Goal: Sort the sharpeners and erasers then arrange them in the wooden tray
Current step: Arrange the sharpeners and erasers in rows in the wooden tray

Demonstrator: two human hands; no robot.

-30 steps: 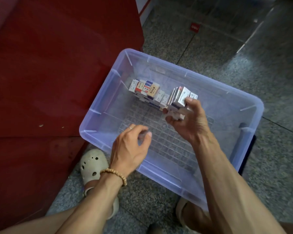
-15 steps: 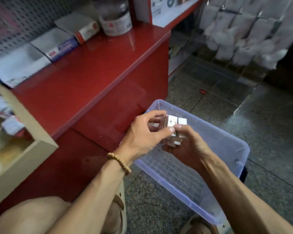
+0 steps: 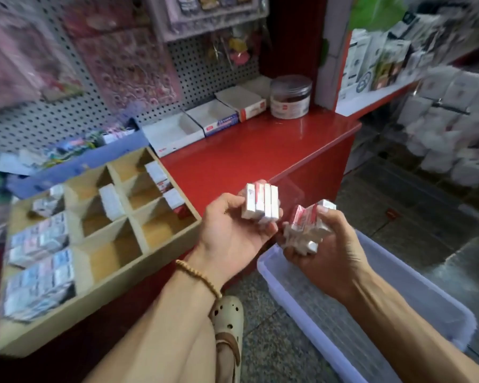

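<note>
Wooden tray [image 3: 174, 239] sat on the red counter [image 3: 260, 153] at about nine o'clock from both hands, its near right corner just beside the left wrist. It had nine compartments in a three-by-three grid. The left column looked packed with small packets, too blurred to count; the middle and right columns held only a few upright boxes, with bare floor showing in the nearest cells.

Left hand [image 3: 233, 230] was palm up, fingers curled round a neat row [image 3: 260, 204] of four white-and-red boxes standing on end, side by side, long axes near vertical. Right hand [image 3: 324, 250] was clamped on a looser bunch [image 3: 304, 228] of similar boxes, tilted and fanned; perhaps five or six, though overlap hid the true number. Whether these were erasers or sharpeners could not be read off the packs.

Both hands hung between the counter edge and the clear bin [image 3: 371, 299] on the floor, which lay at five o'clock under the right forearm. I judged the left hand the nearer to the tray, with a short sweep to nine o'clock over the near wall. The row's line of boxes ran roughly across the cell openings, so it would likely need a slight turn to drop in squarely. The bunch probably wanted squaring first, or pieces could spill.
</note>
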